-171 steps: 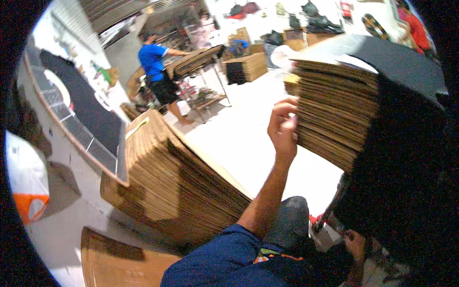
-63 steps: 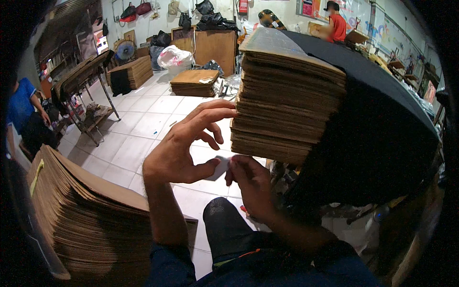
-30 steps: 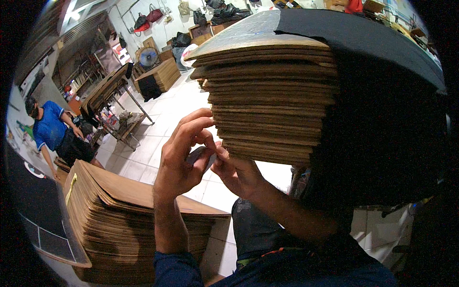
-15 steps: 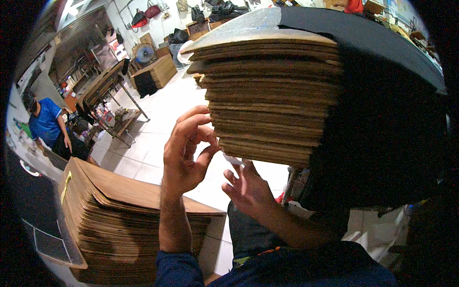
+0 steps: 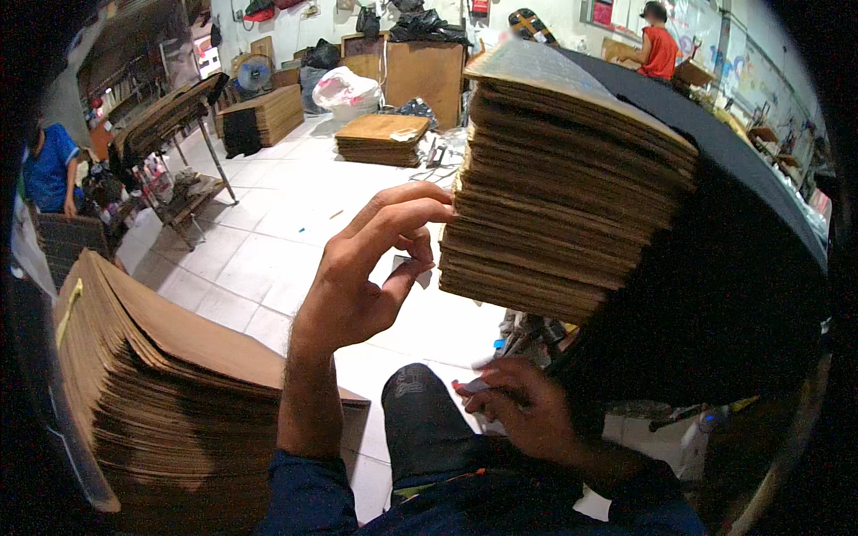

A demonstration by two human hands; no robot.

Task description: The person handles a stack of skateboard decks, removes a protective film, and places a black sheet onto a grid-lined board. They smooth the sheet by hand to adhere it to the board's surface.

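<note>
The left grip (image 5: 359,279) pinches a pale piece (image 5: 424,277) and touches the board stack (image 5: 563,188). The right grip (image 5: 534,413) curls, blurred; its hold can't be told.

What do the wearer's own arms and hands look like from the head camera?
The left hand and right hand wear no gloves. The left sleeve is short and navy blue; the right sleeve looks dark in shadow. No watch shows on the left wrist.

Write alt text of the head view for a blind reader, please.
A person's left hand holds a small pale piece beside a stack of brown sheets, with the right hand lower, beside the knee. Another stack is at left; a person in blue and one in red are beyond.
</note>
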